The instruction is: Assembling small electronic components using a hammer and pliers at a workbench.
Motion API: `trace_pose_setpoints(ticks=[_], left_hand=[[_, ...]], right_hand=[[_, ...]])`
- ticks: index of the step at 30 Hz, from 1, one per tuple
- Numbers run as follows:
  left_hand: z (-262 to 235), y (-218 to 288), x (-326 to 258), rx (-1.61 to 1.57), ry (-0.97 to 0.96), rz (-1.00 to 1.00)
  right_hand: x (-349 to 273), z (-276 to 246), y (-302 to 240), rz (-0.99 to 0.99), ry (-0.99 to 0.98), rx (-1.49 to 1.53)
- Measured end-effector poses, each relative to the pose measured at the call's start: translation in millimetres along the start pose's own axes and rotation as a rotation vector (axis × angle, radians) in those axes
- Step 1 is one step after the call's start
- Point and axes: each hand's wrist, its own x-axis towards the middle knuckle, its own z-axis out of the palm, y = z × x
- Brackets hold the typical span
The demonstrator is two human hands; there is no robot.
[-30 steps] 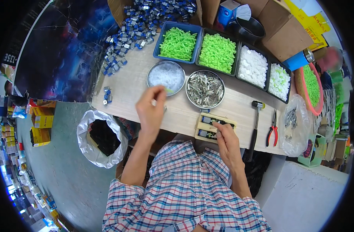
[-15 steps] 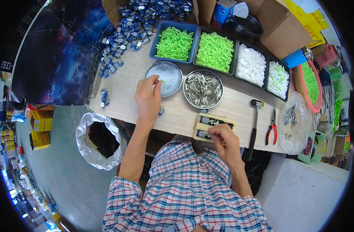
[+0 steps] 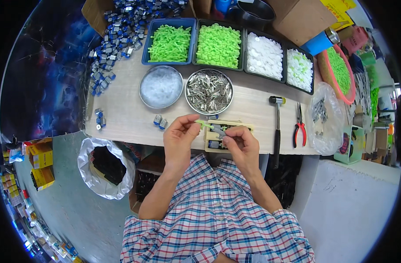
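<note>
My left hand (image 3: 179, 133) is raised over the table edge (image 3: 121, 127), fingers pinched on a thin green plastic piece (image 3: 204, 124). My right hand (image 3: 240, 140) pinches a small grey part (image 3: 220, 131), just above the wooden jig (image 3: 227, 136), both wrists bent inward.

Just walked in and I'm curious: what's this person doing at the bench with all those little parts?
A person in a checked shirt is putting small parts together by hand. The left hand pinches a thin green plastic piece, bringing it to a small grey part held by the right hand, just above a small wooden jig at the table's edge. Behind it sit a bowl of metal pins, a bowl of clear bits and trays of green pieces.
</note>
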Motion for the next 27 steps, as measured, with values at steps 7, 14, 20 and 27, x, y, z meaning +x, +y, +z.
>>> trace_pose_setpoints(ticks=[7,14,20,27], left_hand=[[9,-3,-6,0.065,-0.054,0.025],[4,3,-3,0.23,-0.149,-0.018],[8,10,0,0.604,-0.252,0.082],[12,17,6,0.91,-0.463,0.316]], right_hand=[[-5,-6,1,0.049,0.05,0.035],[-3,-25,0,0.159,-0.006,0.109],[-1,-38,1,0.115,-0.027,0.138],[-2,-59,4,0.034,-0.108,0.007]])
